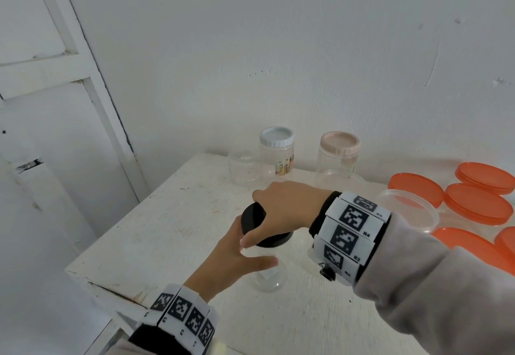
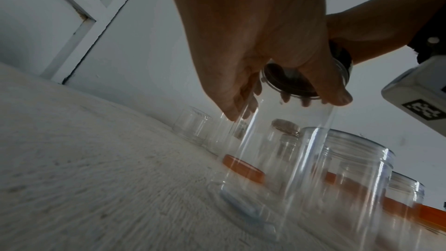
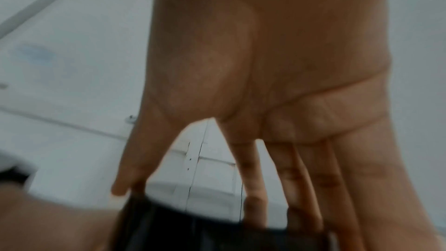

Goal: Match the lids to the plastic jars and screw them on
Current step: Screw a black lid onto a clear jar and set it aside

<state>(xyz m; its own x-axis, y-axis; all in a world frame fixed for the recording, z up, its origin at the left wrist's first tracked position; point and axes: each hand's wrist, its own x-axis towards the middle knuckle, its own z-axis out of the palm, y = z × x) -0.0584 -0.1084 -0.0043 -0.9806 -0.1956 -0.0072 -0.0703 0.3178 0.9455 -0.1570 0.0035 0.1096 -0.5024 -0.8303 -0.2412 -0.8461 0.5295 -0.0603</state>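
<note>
Two jars capped at 12 o'clock, black lid gripped by right hand atop clear jar held in left hand, orange lids waiting at 2 o'clock

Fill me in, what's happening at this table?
A person is capping clear plastic jars. The left hand grips a tall clear jar standing on the white table, while the right hand holds its black lid from above. Two jars at the back are already capped; orange lids wait at right.
</note>
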